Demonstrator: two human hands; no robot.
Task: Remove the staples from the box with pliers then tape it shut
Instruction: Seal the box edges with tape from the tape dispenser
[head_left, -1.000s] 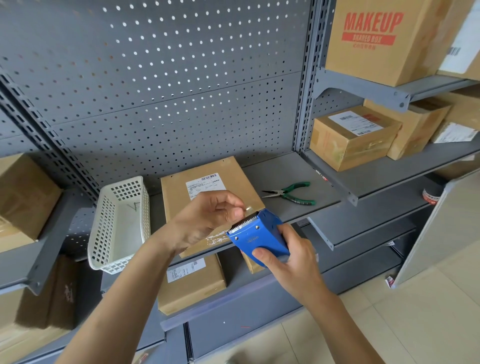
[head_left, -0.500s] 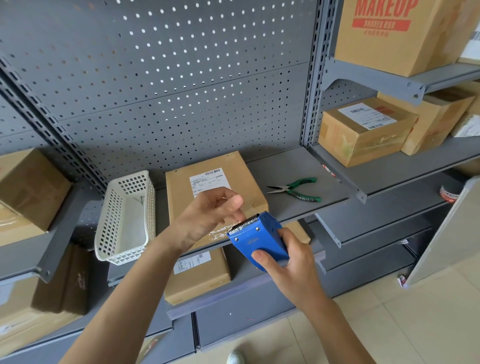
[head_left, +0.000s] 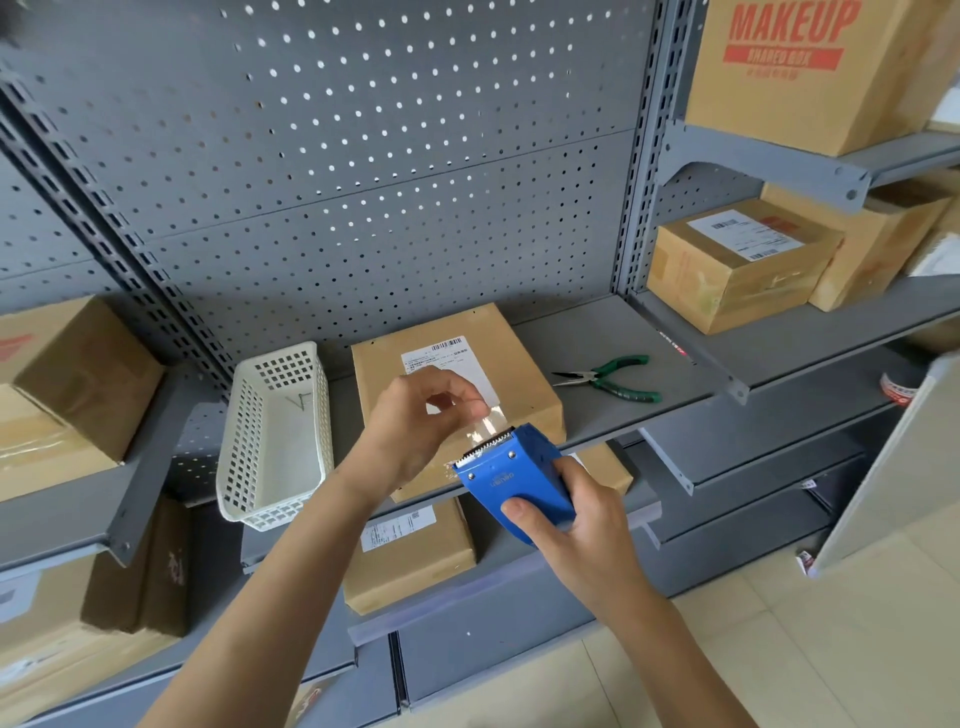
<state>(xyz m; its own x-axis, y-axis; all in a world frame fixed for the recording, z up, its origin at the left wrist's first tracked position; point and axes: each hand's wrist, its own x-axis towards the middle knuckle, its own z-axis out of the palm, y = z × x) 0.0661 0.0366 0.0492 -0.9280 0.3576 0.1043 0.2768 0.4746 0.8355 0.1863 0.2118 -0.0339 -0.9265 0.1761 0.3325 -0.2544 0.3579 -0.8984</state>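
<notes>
A flat brown cardboard box (head_left: 514, 358) with a white shipping label lies on the grey shelf (head_left: 597, 332). In front of its near edge my right hand (head_left: 576, 525) grips a blue tape dispenser (head_left: 514, 478), toothed blade facing the box. My left hand (head_left: 415, 421) pinches the free end of the clear tape (head_left: 488, 423) just above the blade, over the box's near part. The green-handled pliers (head_left: 608, 378) lie on the shelf to the right of the box, apart from both hands.
A white plastic basket (head_left: 275, 441) stands left of the box, with a few thin bent wires inside. More cardboard boxes (head_left: 737, 265) fill the right-hand shelves, the left shelf and the shelf below. A perforated grey back panel rises behind.
My left hand has lifted away from the blade, drawing out a short strip of clear tape. The dispenser stays in my right hand near the box's front edge.
</notes>
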